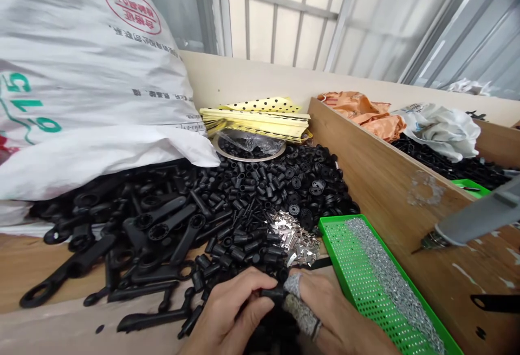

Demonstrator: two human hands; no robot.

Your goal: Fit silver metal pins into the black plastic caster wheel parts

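At the bottom middle, my left hand (239, 306) pinches a small black plastic cylinder (271, 293) between thumb and fingers. Close against it from the right, my right hand (325, 311), its fingers wrapped in grey covering, is closed at the other end of the same cylinder. Whether the right fingers hold a further small part is hidden. Just beyond the hands lie many loose black cylinders (231, 255) and a pile of small silvery metal clips (294, 238). Black crank handles (174, 230) are heaped to the left.
A green tray (337, 268) of small screws (385, 268) stands to the right. Past it are a wooden divider (365, 154) and a grey power screwdriver (467, 219). A white sack (93, 73) looms at left; a metal bowl (280, 152) and yellow dotted sheets (260, 122) sit behind.
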